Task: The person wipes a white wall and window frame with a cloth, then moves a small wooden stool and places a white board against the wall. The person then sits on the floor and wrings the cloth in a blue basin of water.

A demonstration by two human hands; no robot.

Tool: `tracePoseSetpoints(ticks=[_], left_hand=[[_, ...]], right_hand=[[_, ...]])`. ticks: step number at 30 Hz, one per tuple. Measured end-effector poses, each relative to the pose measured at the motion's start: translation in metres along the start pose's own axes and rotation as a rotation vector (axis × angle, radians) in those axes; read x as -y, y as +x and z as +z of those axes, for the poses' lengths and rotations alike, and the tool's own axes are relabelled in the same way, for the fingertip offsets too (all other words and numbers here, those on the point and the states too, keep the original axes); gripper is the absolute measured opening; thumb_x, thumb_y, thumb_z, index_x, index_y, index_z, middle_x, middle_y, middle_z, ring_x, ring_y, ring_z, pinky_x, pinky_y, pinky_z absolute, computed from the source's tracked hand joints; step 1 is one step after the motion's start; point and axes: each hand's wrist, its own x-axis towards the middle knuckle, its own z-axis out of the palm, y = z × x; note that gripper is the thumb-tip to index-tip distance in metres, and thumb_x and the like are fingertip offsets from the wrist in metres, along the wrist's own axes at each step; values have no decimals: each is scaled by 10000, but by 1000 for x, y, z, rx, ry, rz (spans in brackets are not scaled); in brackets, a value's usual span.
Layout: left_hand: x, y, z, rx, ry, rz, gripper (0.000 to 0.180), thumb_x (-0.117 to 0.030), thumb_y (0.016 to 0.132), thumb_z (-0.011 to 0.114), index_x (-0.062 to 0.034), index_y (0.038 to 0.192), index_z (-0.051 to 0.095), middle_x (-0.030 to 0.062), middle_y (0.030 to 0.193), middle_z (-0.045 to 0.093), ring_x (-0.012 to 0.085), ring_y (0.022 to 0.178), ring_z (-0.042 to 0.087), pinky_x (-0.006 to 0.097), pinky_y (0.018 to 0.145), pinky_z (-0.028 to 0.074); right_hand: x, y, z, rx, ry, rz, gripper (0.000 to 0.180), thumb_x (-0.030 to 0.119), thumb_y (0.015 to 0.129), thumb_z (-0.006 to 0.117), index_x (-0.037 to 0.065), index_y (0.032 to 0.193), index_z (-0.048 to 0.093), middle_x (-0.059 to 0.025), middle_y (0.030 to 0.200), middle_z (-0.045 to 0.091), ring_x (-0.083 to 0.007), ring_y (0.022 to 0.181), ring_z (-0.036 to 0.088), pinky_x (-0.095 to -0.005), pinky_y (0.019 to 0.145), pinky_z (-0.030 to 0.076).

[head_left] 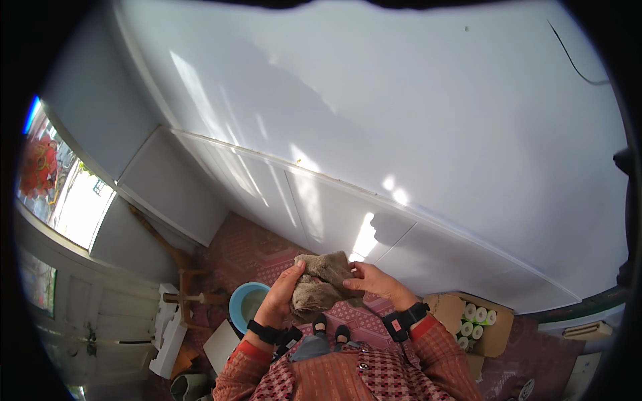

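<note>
A bunched brown cloth (pixel 319 279), fuzzy like a towel, is held up between my two hands in front of my body. My left hand (pixel 284 294) grips its left side, thumb on top. On the cloth's right edge, my right hand (pixel 378 283) pinches it between thumb and fingers. The undersides of the cloth and some of the fingers behind it are hidden. Just left of my left hand, a light blue basin (pixel 242 304) stands on the floor, and what looks like water shows inside.
An open cardboard box (pixel 498 334) with several white-topped green cylinders stands at right. A wooden stand (pixel 187 294) and a white foam piece (pixel 167 337) are at left, near a white door (pixel 100 314). Ahead rises a pale wall (pixel 401 120). Patterned red flooring (pixel 261 247) lies below.
</note>
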Motion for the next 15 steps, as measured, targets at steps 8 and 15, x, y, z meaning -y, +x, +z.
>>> tracePoseSetpoints(ticks=[8, 15], left_hand=[[2, 9, -17, -19, -19, -41, 371, -303, 1043, 481, 17, 1201, 582, 120, 1040, 694, 230, 915, 699, 370, 792, 594], [25, 16, 8, 166, 347, -260, 424, -237, 1027, 540, 24, 1356, 489, 101, 1131, 662, 169, 969, 671, 304, 819, 565]], right_hand=[[7, -12, -4, -82, -42, -419, 348, 186, 920, 708, 14, 1218, 659, -59, 1434, 489, -111, 1136, 565, -256, 951, 459], [18, 10, 16, -212, -180, -447, 398, 278, 1013, 565, 16, 1302, 487, -80, 1158, 593, -200, 1066, 602, -335, 933, 478]])
